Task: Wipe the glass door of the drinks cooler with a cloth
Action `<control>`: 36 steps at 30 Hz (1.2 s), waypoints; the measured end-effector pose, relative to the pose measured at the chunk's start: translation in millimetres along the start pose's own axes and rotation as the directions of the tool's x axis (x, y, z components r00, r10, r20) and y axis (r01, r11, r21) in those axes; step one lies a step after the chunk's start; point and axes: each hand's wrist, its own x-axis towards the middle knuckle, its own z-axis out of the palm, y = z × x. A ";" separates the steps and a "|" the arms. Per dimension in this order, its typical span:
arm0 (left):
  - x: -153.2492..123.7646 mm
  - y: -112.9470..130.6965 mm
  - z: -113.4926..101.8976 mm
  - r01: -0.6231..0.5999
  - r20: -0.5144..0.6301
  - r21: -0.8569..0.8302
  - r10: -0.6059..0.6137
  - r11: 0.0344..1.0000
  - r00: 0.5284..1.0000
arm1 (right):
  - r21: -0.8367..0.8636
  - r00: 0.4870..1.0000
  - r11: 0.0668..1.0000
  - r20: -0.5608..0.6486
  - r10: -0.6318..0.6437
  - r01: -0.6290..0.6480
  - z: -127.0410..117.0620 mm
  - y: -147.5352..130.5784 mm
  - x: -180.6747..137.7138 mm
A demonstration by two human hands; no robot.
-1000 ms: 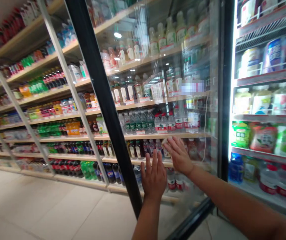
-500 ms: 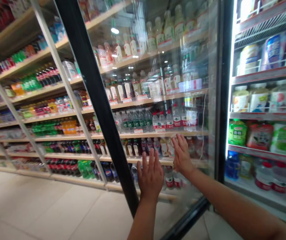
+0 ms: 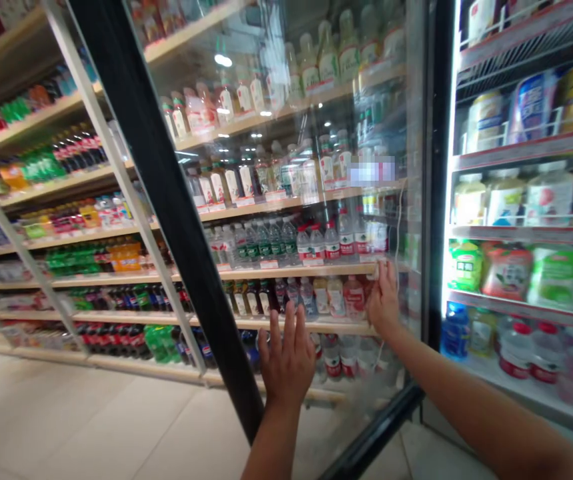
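A glass cooler door (image 3: 316,133) with a black frame stands swung open in front of me. My left hand (image 3: 286,357) lies flat on the glass near the door's black left edge, fingers spread and pointing up. My right hand (image 3: 383,297) is pressed flat on the same pane further right, close to the hinge side, fingers stretched upward. Neither hand holds anything. Through the glass I see store shelves with bottled drinks.
The lit cooler interior (image 3: 526,233) at the right holds cartons, tubs and bottles on wire shelves. Long wooden shelves (image 3: 91,227) of soft drinks and water run along the left wall. Pale floor tiles (image 3: 91,427) lie below. The door's bottom rail (image 3: 376,433) slants near my arms.
Both hands stayed flat on the glass. The right hand slid right toward the hinge side, and the left hand shifted slightly left and down. The door's black edge moved left in view.
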 end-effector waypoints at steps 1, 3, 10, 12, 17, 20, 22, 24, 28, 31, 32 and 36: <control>0.1 0.2 0.0 0.003 -0.002 -0.005 -0.003 1.000 1.000 | 0.001 0.999 0.999 -0.020 0.040 -0.040 0.2 6.9 7.6; 0.1 0.4 0.1 0.004 -0.003 -0.007 -0.004 1.000 1.000 | 0.015 0.992 0.994 -0.060 0.107 -0.106 -0.2 19.1 30.9; -1.2 1.3 2.1 0.000 0.005 0.009 0.000 1.000 1.000 | 0.011 0.971 0.977 -0.112 0.211 -0.211 -16.5 71.2 39.6; -1.8 1.9 2.5 0.017 -0.001 0.004 -0.017 1.000 1.000 | 0.001 0.959 0.969 -0.139 0.246 -0.248 -19.5 77.2 45.1; -2.3 1.7 2.5 0.013 0.002 0.017 -0.013 1.000 1.000 | -0.009 0.989 0.993 -0.084 0.120 -0.121 -9.8 38.1 107.0; -2.1 0.2 2.1 -0.008 0.006 0.024 0.008 1.000 1.000 | -0.019 0.997 0.997 -0.002 -0.074 0.074 -3.0 1.3 97.3; -1.9 -0.4 1.7 -0.004 0.008 0.011 0.004 1.000 1.000 | -0.026 0.982 0.983 0.048 -0.181 0.183 -2.8 -14.0 63.2; -1.4 -0.5 1.3 0.002 0.007 -0.003 -0.002 1.000 1.000 | -0.023 0.959 0.964 0.112 -0.259 0.263 -4.8 -22.1 30.6; 0.7 0.9 0.3 -0.002 -0.003 -0.007 0.002 1.000 1.000 | -0.010 0.952 0.958 0.112 -0.285 0.288 -4.3 -42.9 33.1; 1.6 2.4 -0.7 0.002 -0.009 0.000 -0.002 1.000 1.000 | 0.005 0.950 0.955 0.096 -0.296 0.297 2.3 -70.1 60.3; 1.5 2.8 -1.0 0.006 -0.009 -0.001 -0.006 1.000 1.000 | 0.007 0.944 0.949 0.099 -0.314 0.314 4.2 -78.0 60.8; -0.7 2.7 -0.7 0.017 0.013 -0.015 -0.017 1.000 1.000 | 0.021 0.846 0.867 0.208 -0.491 0.498 4.9 -90.2 13.1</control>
